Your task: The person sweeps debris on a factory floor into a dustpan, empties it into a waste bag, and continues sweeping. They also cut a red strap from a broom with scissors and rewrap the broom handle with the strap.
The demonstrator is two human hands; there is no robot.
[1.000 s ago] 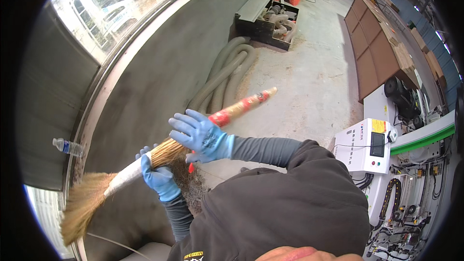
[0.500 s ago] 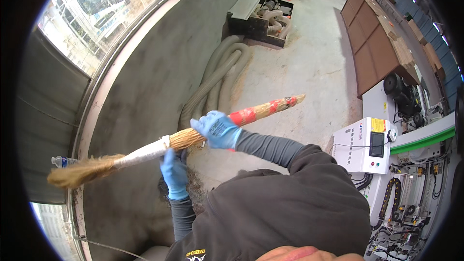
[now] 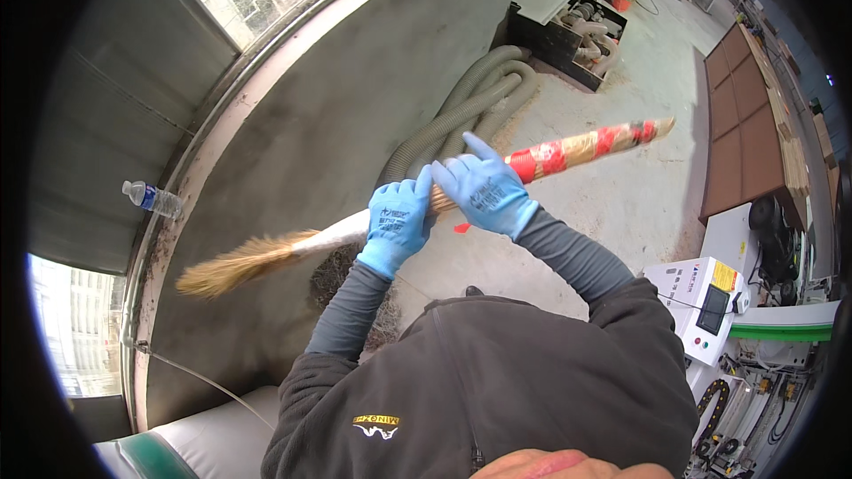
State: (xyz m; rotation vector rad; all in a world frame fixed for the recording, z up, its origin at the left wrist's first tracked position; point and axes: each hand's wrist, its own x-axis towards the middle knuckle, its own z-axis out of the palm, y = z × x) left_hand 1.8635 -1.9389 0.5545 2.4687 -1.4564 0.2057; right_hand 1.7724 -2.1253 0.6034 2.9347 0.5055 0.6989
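Note:
A long straw broom (image 3: 568, 153) slants across in front of me, its frayed bristle end low on the left. White wrapping covers the neck, and red and tan tape covers the handle to the right. My left hand (image 3: 396, 223), in a blue work glove, is closed round the broom just right of the white wrapping. Right beside it, my right hand (image 3: 486, 195), gloved alike, lies over the handle, with one finger sticking up off it. Its other fingers bend over the handle against the left hand; their tips are hidden.
A plastic bottle (image 3: 153, 199) lies on the window ledge at left. Coiled grey hose (image 3: 444, 124) rests by the wall, near a black box (image 3: 559, 40) of fittings. Dark debris (image 3: 333, 279) lies at the wall's foot. A white machine (image 3: 701, 302) stands right, a brown cabinet (image 3: 745, 124) behind.
My left hand has come up from below the broom and closed round it. The right hand has lifted one finger from the handle. The whole view has shifted.

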